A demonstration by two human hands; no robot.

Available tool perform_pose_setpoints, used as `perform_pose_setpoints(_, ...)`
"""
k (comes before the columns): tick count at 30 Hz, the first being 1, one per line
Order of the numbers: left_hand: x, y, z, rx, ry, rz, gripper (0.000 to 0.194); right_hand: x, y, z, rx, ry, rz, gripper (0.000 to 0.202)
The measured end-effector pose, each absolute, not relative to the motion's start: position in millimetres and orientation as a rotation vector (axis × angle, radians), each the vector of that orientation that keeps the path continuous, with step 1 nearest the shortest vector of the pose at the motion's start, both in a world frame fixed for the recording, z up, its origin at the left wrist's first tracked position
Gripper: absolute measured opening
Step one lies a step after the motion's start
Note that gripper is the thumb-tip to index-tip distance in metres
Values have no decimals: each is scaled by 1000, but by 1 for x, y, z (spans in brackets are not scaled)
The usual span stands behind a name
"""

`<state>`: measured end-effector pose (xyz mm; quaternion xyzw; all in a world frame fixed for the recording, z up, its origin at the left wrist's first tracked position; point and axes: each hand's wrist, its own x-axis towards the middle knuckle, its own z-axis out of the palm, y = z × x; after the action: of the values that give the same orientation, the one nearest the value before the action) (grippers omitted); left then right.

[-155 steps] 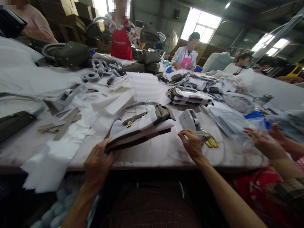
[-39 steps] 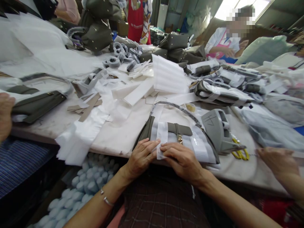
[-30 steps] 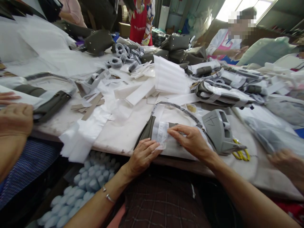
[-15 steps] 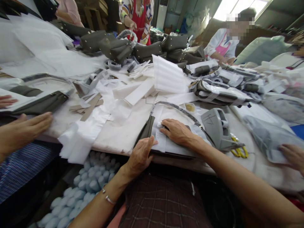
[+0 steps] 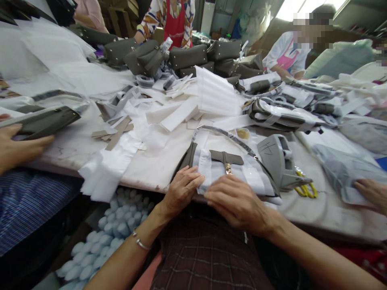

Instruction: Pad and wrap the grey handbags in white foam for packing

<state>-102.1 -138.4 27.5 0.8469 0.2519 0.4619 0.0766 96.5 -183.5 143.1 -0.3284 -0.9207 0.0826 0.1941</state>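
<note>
A dark olive handbag (image 5: 189,155) lies at the table's front edge before me. White foam wrapping (image 5: 260,177) covers most of its front. Its flap (image 5: 216,154) with a gold clasp (image 5: 228,168) shows through the middle, and a film-wrapped handle (image 5: 222,132) arches behind. My left hand (image 5: 183,187) is curled over the bag's lower left part, fingers together on the wrapping's edge. Close by on the right, my right hand (image 5: 237,201) is bent with its fingers pinched at the wrapping's near edge. The fingertip contact is partly hidden.
A grey tape dispenser (image 5: 273,157) and yellow-handled scissors (image 5: 306,189) sit right of the bag. Foam sheets (image 5: 216,92) and olive bags (image 5: 189,56) pile up behind. Co-workers' hands are at a bag (image 5: 48,121) on the left and a plastic-covered item (image 5: 341,173) on the right.
My right hand has come off the flap toward me, to the near edge, uncovering flap and clasp. My left hand's fingers have closed in. The left neighbour's hand has moved further left.
</note>
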Motion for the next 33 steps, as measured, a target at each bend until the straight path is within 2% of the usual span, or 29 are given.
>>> perform_pose_setpoints(3, -102, -132, 32, 2583, 745, 1345, 39, 105, -215, 120, -782, -2648, 281, 16)
perform_pose_setpoints(8, -102, -118, 35, 2652, 721, 1289, 39, 115, -218, 68, -1041, -2651, 69, 34)
perform_pose_setpoints(13, -102, -107, 33, 2657, 714, 1238, 40, 113, -215, 43, -1200, -2639, -7, 44)
perform_pose_setpoints(16, -101, -105, 33, 2669, 716, 1230, 40, 110, -215, 37, -1207, -2566, -41, 43)
perform_pose_setpoints(21, -101, -107, 34, 2736, 714, 1201, 41, 97, -208, 39, -1166, -2347, 16, 31)
perform_pose_setpoints(33, -94, -109, 31, 2763, 816, 1237, 33, 54, -221, 45, -976, -2053, 366, 39)
